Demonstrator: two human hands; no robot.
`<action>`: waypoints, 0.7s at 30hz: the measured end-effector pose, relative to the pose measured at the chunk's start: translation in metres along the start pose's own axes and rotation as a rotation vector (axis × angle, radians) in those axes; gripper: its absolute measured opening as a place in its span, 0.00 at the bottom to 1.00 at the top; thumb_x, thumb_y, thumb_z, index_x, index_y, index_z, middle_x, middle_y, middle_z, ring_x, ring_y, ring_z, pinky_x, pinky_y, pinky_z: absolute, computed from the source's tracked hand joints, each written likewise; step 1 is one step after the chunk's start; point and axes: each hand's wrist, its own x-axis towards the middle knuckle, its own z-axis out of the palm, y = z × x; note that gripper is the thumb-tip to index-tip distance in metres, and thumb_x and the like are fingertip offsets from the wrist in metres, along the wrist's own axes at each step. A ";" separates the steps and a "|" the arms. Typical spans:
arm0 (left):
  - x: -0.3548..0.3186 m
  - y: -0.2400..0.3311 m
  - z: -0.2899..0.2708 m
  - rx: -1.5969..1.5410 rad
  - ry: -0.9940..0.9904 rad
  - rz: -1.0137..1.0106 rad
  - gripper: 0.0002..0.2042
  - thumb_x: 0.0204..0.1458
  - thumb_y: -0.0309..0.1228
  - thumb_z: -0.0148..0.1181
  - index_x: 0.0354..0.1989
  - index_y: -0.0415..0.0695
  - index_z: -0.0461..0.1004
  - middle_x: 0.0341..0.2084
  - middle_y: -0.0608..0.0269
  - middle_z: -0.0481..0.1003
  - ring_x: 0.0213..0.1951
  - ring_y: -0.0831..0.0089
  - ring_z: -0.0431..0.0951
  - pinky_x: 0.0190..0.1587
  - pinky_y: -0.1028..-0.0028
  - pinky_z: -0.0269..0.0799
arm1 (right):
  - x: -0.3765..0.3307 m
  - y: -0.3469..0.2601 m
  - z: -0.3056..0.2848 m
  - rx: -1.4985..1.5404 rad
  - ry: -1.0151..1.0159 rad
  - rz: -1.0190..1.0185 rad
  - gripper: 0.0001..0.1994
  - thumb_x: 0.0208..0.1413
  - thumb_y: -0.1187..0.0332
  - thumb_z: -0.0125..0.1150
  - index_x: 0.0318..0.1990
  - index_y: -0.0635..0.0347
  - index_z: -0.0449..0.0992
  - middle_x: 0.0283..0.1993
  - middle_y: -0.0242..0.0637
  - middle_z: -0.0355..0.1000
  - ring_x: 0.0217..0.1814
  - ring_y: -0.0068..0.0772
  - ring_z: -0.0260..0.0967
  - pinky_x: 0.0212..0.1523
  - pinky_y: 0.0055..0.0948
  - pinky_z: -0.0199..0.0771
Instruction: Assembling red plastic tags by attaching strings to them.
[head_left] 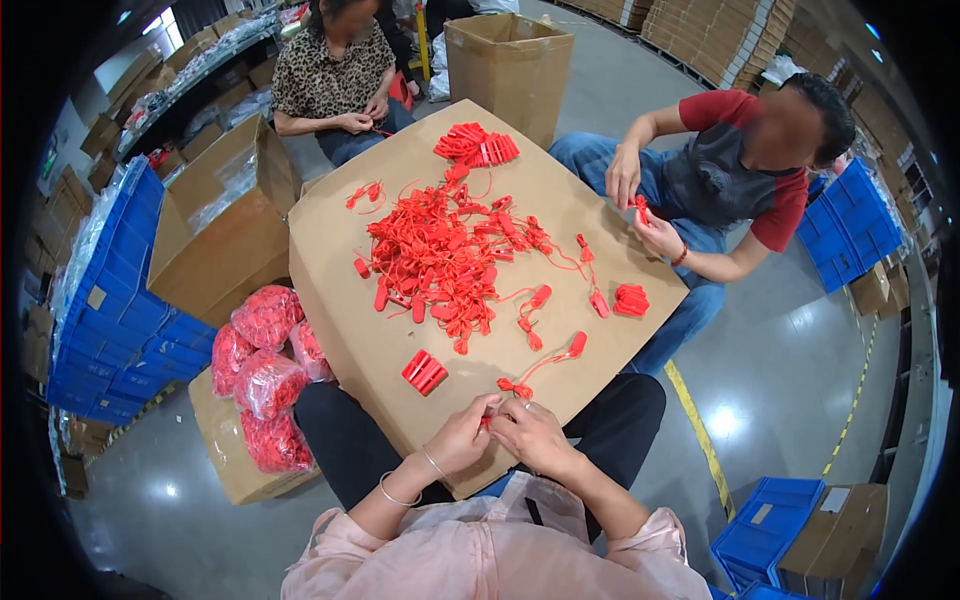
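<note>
Close to the near edge of a cardboard tabletop [345,345], my left hand [460,437] and my right hand [532,438] meet with fingers pinched together. A small red corded piece [487,423] shows between them, mostly hidden by the fingers. Just beyond lies a knotted bunch of red cord [514,387], its strands running to a red plastic piece [578,345]. To the left sits a neat row of red plastic pieces [425,372]. Farther off, a tangled heap of red corded pieces [430,250] covers the middle.
Another stacked row [630,300] sits at the right edge, and a larger one [478,146] at the far end. Co-workers sit at far left [335,90] and right [740,160], handling red pieces. Bagged red pieces [270,385] and an open carton [225,235] stand at left.
</note>
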 end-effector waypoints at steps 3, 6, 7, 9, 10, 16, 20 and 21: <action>-0.002 0.007 -0.009 -0.059 -0.088 -0.038 0.23 0.45 0.17 0.43 0.53 0.40 0.55 0.38 0.51 0.71 0.36 0.67 0.74 0.39 0.74 0.69 | 0.001 0.000 -0.004 0.051 -0.038 -0.005 0.06 0.42 0.69 0.60 0.28 0.57 0.71 0.34 0.34 0.63 0.35 0.35 0.65 0.35 0.32 0.67; -0.004 0.008 -0.014 -0.213 -0.083 -0.036 0.21 0.46 0.17 0.44 0.52 0.39 0.58 0.39 0.52 0.71 0.39 0.67 0.73 0.41 0.74 0.68 | 0.003 -0.010 -0.012 0.136 0.041 0.005 0.07 0.42 0.69 0.61 0.29 0.57 0.71 0.35 0.35 0.64 0.35 0.36 0.65 0.36 0.32 0.67; -0.003 0.011 -0.017 -0.080 -0.089 0.001 0.20 0.46 0.18 0.45 0.51 0.39 0.60 0.40 0.54 0.71 0.40 0.68 0.73 0.42 0.74 0.68 | 0.003 -0.014 -0.011 0.158 0.083 -0.032 0.07 0.41 0.71 0.61 0.29 0.58 0.70 0.36 0.35 0.64 0.35 0.36 0.64 0.37 0.32 0.67; 0.000 0.018 -0.022 0.055 -0.096 0.039 0.18 0.46 0.19 0.46 0.49 0.38 0.62 0.40 0.55 0.71 0.41 0.69 0.72 0.43 0.74 0.67 | 0.005 -0.020 -0.010 0.180 0.126 -0.068 0.07 0.40 0.72 0.61 0.29 0.58 0.70 0.36 0.35 0.65 0.35 0.37 0.64 0.37 0.32 0.66; 0.001 0.020 -0.024 -0.047 -0.109 0.040 0.18 0.46 0.20 0.46 0.48 0.38 0.63 0.41 0.53 0.70 0.42 0.65 0.72 0.43 0.72 0.68 | 0.006 -0.023 -0.009 0.282 0.138 -0.041 0.07 0.40 0.73 0.61 0.28 0.58 0.69 0.36 0.35 0.65 0.36 0.37 0.64 0.37 0.33 0.66; 0.003 0.030 -0.032 -0.062 -0.103 0.111 0.18 0.46 0.22 0.48 0.49 0.38 0.62 0.43 0.51 0.69 0.44 0.60 0.71 0.46 0.70 0.67 | 0.010 -0.028 -0.017 0.575 0.149 0.045 0.07 0.40 0.75 0.60 0.28 0.58 0.68 0.32 0.35 0.66 0.36 0.38 0.65 0.37 0.33 0.65; 0.004 0.026 -0.026 -0.069 -0.052 0.180 0.17 0.47 0.24 0.50 0.49 0.38 0.63 0.41 0.57 0.71 0.45 0.70 0.71 0.45 0.73 0.66 | 0.010 -0.033 -0.017 0.435 0.181 -0.003 0.07 0.42 0.76 0.59 0.29 0.59 0.68 0.32 0.35 0.66 0.35 0.34 0.65 0.35 0.29 0.65; 0.003 0.025 -0.025 -0.070 -0.052 0.179 0.17 0.47 0.24 0.50 0.49 0.38 0.63 0.41 0.57 0.71 0.45 0.70 0.71 0.45 0.73 0.66 | 0.009 -0.035 -0.017 0.436 0.180 -0.003 0.07 0.42 0.76 0.59 0.29 0.59 0.68 0.32 0.35 0.66 0.35 0.34 0.65 0.35 0.29 0.65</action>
